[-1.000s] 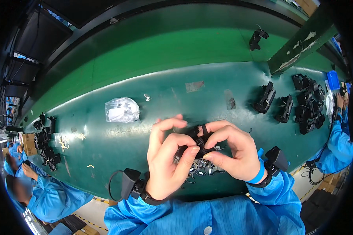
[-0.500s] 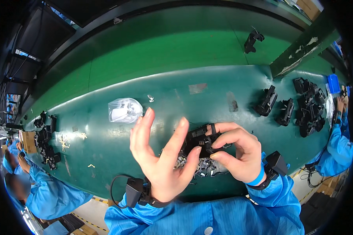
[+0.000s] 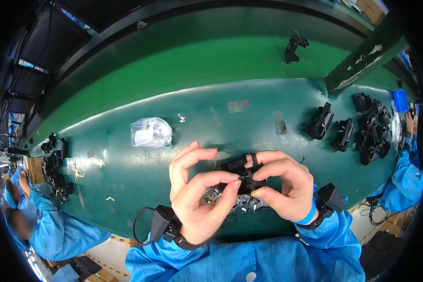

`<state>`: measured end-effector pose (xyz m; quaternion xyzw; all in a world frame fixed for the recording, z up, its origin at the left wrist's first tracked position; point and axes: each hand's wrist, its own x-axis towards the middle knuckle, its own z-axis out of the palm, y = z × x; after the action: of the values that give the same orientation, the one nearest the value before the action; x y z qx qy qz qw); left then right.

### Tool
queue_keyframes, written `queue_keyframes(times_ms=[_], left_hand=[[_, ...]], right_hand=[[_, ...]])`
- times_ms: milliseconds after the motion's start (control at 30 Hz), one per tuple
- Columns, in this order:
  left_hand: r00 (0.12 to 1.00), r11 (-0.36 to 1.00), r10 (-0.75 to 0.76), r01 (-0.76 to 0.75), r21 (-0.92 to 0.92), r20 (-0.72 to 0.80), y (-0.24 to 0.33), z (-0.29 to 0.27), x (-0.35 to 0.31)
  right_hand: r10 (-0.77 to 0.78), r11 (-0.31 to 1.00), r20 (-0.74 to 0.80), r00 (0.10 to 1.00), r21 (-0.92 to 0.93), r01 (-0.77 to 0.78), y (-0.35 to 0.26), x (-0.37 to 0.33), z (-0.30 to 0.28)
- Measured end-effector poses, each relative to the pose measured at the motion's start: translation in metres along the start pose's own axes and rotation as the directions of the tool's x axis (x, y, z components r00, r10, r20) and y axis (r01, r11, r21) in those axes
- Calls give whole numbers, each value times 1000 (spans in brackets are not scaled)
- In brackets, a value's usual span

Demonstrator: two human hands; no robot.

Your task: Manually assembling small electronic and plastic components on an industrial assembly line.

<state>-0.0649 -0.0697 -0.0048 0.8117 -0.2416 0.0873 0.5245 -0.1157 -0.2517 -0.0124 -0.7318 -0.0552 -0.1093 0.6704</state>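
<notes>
My right hand [image 3: 284,181] is closed around a black plastic housing [image 3: 232,164], fingers bent over its right side. At the housing's front, the thumb and forefinger of my left hand [image 3: 199,197] pinch together; what is between the tips is too small to make out. The left hand's other fingers curl above, off the housing. Just below the housing lies a pile of small metal and black parts [image 3: 244,204], partly covered by both hands.
Two black assemblies [image 3: 320,121] stand to the right, beside a cluster of similar ones [image 3: 371,127]. A clear plastic bag [image 3: 150,133] holds white pieces. More black assemblies [image 3: 56,174] sit at left. Behind runs a green belt with one black assembly [image 3: 294,48]. Co-workers sit at both ends.
My left hand's spread fingers have closed, thumb and forefinger meeting at the housing held by my right hand. The black assembly on the green belt has shifted slightly left.
</notes>
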Motion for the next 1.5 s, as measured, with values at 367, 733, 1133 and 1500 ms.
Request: queue_keyframes(times_ms=[367,733,1133,1500], left_hand=[[999,996,45,-46,-80,-13,-2,3,1],[951,869,310,-291,399,18,7,4,-1],[939,838,320,-341,426,124,6,4,1],[985,994,87,-76,-76,146,-4,-9,17]], right_hand=[[25,994,8,1000,108,-26,5,-5,3],[80,997,-17,997,12,-80,1,-1,-4],[118,992,-44,992,56,-115,5,-2,-4],[134,965,186,973,198,-171,-1,3,-9]])
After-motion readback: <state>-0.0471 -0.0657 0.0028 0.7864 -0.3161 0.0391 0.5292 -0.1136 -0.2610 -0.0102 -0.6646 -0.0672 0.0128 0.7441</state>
